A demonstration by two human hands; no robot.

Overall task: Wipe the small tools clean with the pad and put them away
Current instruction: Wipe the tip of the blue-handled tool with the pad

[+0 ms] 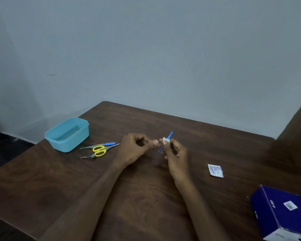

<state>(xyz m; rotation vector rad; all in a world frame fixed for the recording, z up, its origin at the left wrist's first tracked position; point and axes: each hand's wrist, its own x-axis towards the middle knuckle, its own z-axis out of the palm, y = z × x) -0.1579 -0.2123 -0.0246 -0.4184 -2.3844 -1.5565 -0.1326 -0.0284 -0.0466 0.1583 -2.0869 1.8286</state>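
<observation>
Nearest to us, at the lower right corner of the frame, we see a dark blue cardboard box (283, 213) lying on the brown wooden table (146, 197), a small white label on its upper face. Our two forearms rise from the bottom edge toward the middle of the frame. A little farther up and right of centre lies a torn white sachet wrapper (215, 170), flat on the wood and well apart from the hands.

At the centre, our right hand (175, 153) grasps a thin blue-handled pick (165, 141), which tilts with its dark tip pointing toward the upper right. The fingers also pinch a small white pad (165, 140) against the pick's shaft. Our left hand (134, 148) sits just beside it with fingers curled, thumb and forefinger reaching toward the pad; whether they actually grip the pad or the pick we cannot tell.

Left of the hands, a cluster of tools lies on the table: yellow-handled scissors (99, 150), a metal clip (88, 156) touching them at the lower left, tweezers (92, 146) and a blue-handled tool (109, 144) just above. Farther toward the upper left stands an open light blue plastic container (67, 134), near the table's edge. Behind everything stands a plain grey wall (146, 49).
</observation>
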